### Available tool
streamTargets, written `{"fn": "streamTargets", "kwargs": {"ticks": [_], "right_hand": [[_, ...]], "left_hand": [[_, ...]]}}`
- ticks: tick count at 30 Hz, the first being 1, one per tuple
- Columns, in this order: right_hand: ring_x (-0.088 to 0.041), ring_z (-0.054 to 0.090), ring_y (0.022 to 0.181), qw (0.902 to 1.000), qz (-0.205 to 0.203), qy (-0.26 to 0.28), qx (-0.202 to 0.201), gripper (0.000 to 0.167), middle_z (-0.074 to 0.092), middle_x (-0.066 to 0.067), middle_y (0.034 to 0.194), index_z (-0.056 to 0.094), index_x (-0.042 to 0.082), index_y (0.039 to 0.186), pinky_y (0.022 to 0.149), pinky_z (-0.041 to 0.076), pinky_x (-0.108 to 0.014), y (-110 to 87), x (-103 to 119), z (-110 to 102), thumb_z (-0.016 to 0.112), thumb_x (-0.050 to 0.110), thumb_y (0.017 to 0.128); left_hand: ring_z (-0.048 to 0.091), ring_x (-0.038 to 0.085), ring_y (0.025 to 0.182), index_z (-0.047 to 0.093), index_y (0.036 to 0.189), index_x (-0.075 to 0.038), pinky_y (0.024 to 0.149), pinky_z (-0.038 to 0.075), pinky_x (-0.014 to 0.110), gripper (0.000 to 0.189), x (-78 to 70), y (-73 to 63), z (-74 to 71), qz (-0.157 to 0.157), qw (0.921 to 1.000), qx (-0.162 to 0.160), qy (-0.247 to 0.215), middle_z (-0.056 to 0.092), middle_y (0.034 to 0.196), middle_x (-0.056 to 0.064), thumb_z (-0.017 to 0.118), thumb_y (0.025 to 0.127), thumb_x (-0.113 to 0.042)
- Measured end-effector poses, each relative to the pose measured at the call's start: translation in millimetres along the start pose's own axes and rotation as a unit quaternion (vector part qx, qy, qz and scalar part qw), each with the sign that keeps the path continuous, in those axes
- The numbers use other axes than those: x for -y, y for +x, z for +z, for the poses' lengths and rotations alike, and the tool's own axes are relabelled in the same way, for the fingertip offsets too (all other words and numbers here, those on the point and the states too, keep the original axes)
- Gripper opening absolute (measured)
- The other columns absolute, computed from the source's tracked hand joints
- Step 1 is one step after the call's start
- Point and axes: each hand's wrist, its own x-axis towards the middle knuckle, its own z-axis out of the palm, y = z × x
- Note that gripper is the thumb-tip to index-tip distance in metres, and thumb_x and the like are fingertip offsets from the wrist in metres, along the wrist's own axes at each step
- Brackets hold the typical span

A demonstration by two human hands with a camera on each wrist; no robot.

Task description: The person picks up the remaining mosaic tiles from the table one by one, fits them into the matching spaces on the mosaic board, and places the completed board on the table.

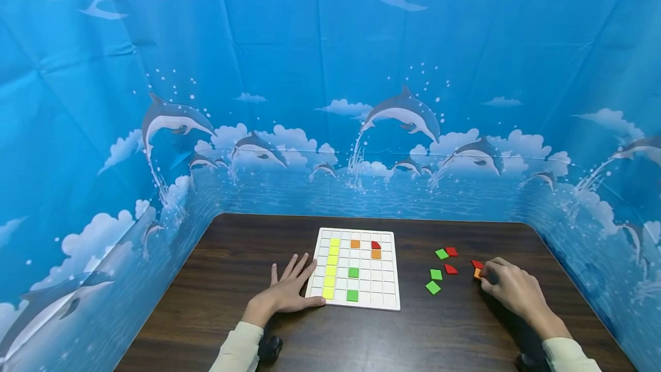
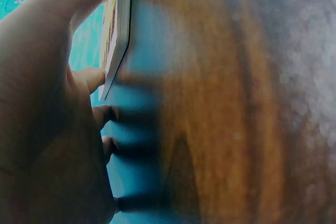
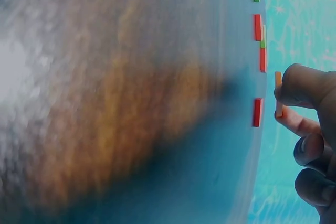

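My right hand [image 1: 513, 289] pinches a small orange tile [image 1: 477, 274] between thumb and finger. In the right wrist view this orange tile [image 3: 279, 80] is held on edge, above the tabletop and apart from it. A red tile [image 1: 476, 264] lies right beside that hand. My left hand [image 1: 286, 293] is spread at the left side of a white grid board [image 1: 384, 297], its thumb on the near-left corner and a fingertip at the left edge. On the board are a column of yellow tiles [image 1: 331, 270], two green squares [image 1: 353, 272], two orange squares [image 1: 355, 244] and a red rounded piece [image 1: 375, 245].
Between board and right hand lie loose green tiles [image 1: 436, 275] and red tiles [image 1: 451, 269] on the dark wooden table [image 1: 413, 337]. A blue dolphin-print cloth [image 1: 289, 45] hangs around the table's back and sides.
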Motion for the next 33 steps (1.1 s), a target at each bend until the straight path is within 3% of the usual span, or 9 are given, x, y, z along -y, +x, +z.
{"fn": "streamTargets", "kwargs": {"ticks": [11, 20, 33], "right_hand": [[-0.01, 0.042, 0.056, 0.9991, -0.024, 0.007, -0.033, 0.011, 0.075, -0.014, 0.114, 0.077, 0.017, 0.095, 0.047, 0.033, -0.029, -1.7, 10.7, -0.9, 0.085, 0.021, 0.088], [-0.007, 0.042, 0.059, 0.9967, -0.046, 0.013, -0.065, 0.013, 0.074, -0.008, 0.108, 0.077, 0.02, 0.091, 0.048, 0.034, -0.027, 1.5, 24.7, -4.1, 0.088, 0.017, 0.084], [-0.005, 0.042, 0.06, 0.9932, -0.065, 0.041, -0.087, 0.012, 0.074, -0.003, 0.111, 0.08, 0.022, 0.095, 0.048, 0.033, -0.025, 11.2, 44.0, -2.7, 0.087, 0.016, 0.087]], "left_hand": [[-0.002, 0.035, 0.169, 0.024, 0.172, -0.028, 0.123, -0.013, 0.078, 0.111, 1.2, 4.0, 4.2, -0.02, 0.9998, 0.004, 0.01, 0.007, 0.182, 0.004, 0.061, 0.085, -0.087], [-0.004, 0.039, 0.168, 0.023, 0.172, -0.03, 0.117, -0.014, 0.084, 0.109, 3.9, 3.4, 5.7, 0.004, 1.0, -0.002, 0.002, 0.006, 0.182, 0.007, 0.06, 0.087, -0.087], [-0.003, 0.039, 0.168, 0.022, 0.173, -0.028, 0.12, -0.014, 0.081, 0.111, -0.7, -0.1, 1.1, -0.005, 1.0, -0.002, 0.001, 0.006, 0.182, 0.007, 0.06, 0.086, -0.087]]}}
